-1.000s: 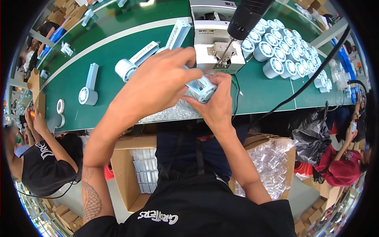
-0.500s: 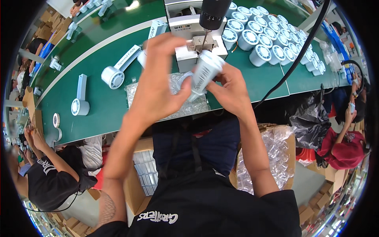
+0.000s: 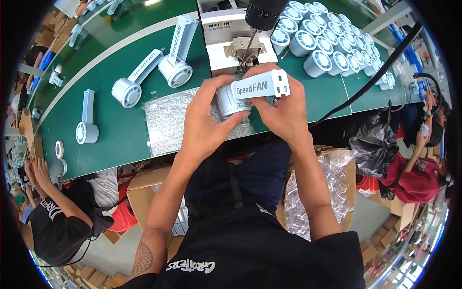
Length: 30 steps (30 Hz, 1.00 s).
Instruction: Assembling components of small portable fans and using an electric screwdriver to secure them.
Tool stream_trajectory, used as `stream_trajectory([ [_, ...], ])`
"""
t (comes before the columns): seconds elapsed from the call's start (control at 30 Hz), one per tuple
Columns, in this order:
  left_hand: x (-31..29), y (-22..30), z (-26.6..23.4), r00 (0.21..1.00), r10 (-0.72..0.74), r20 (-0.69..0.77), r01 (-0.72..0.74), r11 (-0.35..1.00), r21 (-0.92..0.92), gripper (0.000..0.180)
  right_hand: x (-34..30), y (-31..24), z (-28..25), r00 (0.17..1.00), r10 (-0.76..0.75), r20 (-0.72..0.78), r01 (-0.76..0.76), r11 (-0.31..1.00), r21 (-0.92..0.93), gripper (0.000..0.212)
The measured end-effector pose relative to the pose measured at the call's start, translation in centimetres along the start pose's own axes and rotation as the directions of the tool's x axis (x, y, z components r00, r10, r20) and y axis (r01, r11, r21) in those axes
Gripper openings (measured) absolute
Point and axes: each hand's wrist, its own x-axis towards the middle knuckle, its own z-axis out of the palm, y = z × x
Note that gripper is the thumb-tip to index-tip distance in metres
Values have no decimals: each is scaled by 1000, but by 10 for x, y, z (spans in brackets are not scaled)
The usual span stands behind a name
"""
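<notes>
Between my two hands I hold a pale blue handheld fan (image 3: 252, 89), its handle pointing right with ports on the end face. My left hand (image 3: 204, 118) is closed round the fan's round head. Around the handle, the fingers of my right hand (image 3: 285, 107) are closed, partly hidden behind it. Just beyond the hands stands a white screw feeder (image 3: 224, 36) with a metal block at its front. The black power screwdriver (image 3: 263, 15) hangs above that block, its thin bit pointing down. A sheet of clear bubble wrap (image 3: 168, 123) lies under and left of my left hand.
More fans (image 3: 175, 60) lie left on the green bench (image 3: 115, 154), near a tape roll (image 3: 59, 149). Many round fan heads (image 3: 317, 63) stand at right. A black cable (image 3: 356, 89) crosses there. Below the bench is a box of clear plastic pieces (image 3: 317, 192). Co-workers (image 3: 57, 212) sit both sides.
The fan has turned, so its handle now points right instead of standing steeply tilted. My left hand has come down and closed on its head. Another fan at left now shows fully.
</notes>
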Motion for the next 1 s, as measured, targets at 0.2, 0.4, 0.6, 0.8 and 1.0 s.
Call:
stream_trajectory([
  [0.2, 3, 0, 3, 1000, -1, -15, 0, 999, -52, 62, 2, -2, -4, 993, -110, 49, 117, 978, -172, 28],
  [0.4, 5, -2, 1, 1000, 8, -26, -11, 993, -116, 57, 8, -9, -7, 980, -130, 148, 164, 954, -249, 28],
  [0.6, 5, -3, 1, 999, -5, -31, 0, 989, -146, 54, 17, -25, -24, 951, -20, 308, 108, 956, -273, 33],
  [0.8, -2, -10, 4, 998, 11, -65, -20, 989, -149, 54, 49, -90, -42, 864, -375, -335, 210, 874, -437, 64],
  [1.0, -21, -19, -21, 980, -107, -168, 63, 967, -246, 53, 70, -91, 4, 728, -177, -663, 335, 935, 118, 38],
])
